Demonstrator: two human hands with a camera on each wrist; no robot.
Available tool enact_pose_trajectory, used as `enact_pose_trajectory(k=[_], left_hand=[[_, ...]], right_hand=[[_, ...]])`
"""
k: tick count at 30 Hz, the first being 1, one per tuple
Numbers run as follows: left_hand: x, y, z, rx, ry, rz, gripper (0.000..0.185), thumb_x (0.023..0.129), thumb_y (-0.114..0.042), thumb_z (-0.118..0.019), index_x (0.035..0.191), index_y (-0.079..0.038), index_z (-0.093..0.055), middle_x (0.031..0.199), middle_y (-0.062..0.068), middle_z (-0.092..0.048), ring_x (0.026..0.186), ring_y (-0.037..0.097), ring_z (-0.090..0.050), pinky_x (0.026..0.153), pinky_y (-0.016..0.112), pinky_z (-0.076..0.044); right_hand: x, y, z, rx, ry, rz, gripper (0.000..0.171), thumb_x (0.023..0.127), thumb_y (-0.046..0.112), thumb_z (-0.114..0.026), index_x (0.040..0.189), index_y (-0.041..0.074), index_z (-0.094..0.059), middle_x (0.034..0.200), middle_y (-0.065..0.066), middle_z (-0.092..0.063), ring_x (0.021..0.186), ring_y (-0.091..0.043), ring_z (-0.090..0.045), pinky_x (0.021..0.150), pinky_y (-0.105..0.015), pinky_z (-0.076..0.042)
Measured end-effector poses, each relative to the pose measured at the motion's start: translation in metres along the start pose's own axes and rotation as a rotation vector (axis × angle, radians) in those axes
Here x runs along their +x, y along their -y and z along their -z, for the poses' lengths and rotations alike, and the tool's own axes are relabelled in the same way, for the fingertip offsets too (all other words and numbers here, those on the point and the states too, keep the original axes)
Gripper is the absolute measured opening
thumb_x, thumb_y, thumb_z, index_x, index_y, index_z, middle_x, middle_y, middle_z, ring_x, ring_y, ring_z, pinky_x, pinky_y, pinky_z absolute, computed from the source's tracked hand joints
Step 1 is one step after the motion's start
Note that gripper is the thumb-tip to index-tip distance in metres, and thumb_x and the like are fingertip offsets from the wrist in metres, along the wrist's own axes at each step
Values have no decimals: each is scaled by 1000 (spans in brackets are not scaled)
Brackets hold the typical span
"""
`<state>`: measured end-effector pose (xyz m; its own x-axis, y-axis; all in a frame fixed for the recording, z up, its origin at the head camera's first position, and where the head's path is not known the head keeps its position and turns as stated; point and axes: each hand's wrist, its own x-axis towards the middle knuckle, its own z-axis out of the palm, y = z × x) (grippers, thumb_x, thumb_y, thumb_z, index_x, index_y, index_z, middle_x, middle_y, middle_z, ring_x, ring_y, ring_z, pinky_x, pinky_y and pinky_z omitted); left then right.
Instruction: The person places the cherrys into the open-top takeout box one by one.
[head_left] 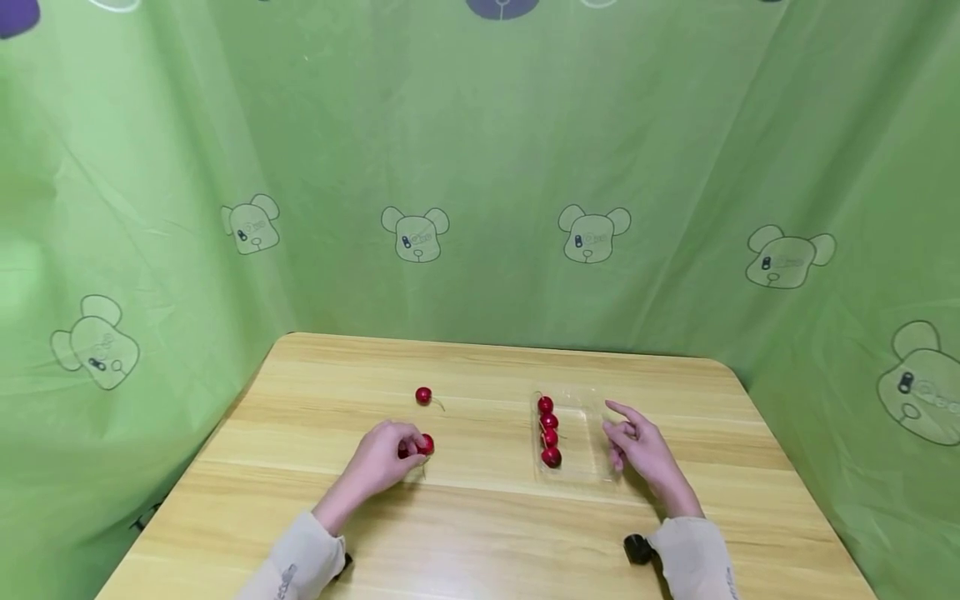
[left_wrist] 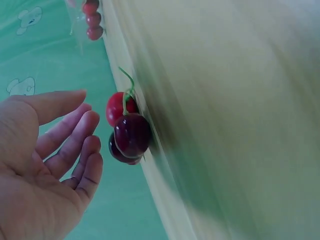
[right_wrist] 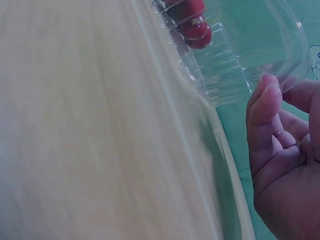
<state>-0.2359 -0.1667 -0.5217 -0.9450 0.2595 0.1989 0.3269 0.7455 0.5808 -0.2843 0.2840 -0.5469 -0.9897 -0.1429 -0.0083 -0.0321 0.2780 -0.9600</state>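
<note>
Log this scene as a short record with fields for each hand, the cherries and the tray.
left hand: the left hand is open, fingers beside a small cluster of cherries, not gripping
right hand: the right hand is open, next to the clear tray
tray contents: four cherries in a row
loose cherry: a single cherry farther back
surface: wooden table
</note>
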Motion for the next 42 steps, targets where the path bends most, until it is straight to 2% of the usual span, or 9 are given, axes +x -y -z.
enact_pose_trajectory(k=[11, 19, 27, 35, 42], left_hand=[[-3, 4, -1, 121, 25, -103, 23, 72, -4, -90, 88, -12, -76, 76, -6, -70, 79, 12, -51, 76, 31, -44], [2, 9, -6, 195, 13, -122, 21, 73, -6, -90, 86, -15, -76, 75, -7, -70, 78, 11, -49, 84, 40, -44], [5, 10, -10, 263, -17, -180, 20, 76, -1, -85, 79, -18, -75, 75, -7, -74, 76, 11, -51, 76, 32, -39], [2, 9, -10, 251, -22, -153, 14, 82, -6, -85, 86, -17, -77, 78, -8, -74, 76, 10, -52, 76, 30, -38], [1, 5, -6, 186, -22, -126, 13, 87, -6, -80, 96, -17, -78, 85, -7, -71, 82, 12, -57, 83, 37, -43]], right_hand=[[2, -1, 0, -4, 3, 3, 63, 107, 23, -59, 160, 4, -31, 88, -23, -63, 57, -16, -60, 55, -32, -57], [4, -3, 0, -13, -1, 11, 63, 107, 23, -59, 160, 4, -31, 87, -24, -63, 56, -16, -59, 54, -33, -57], [4, -3, 0, -7, 1, 6, 63, 107, 24, -59, 160, 4, -31, 87, -22, -64, 57, -15, -59, 55, -32, -56], [3, -4, 0, -9, -1, 2, 63, 107, 23, -59, 160, 4, -32, 88, -24, -63, 57, -15, -59, 54, -32, -57], [2, -4, 0, -7, 0, -1, 63, 107, 23, -59, 160, 4, -32, 88, -23, -64, 57, -15, -59, 55, -32, -56]])
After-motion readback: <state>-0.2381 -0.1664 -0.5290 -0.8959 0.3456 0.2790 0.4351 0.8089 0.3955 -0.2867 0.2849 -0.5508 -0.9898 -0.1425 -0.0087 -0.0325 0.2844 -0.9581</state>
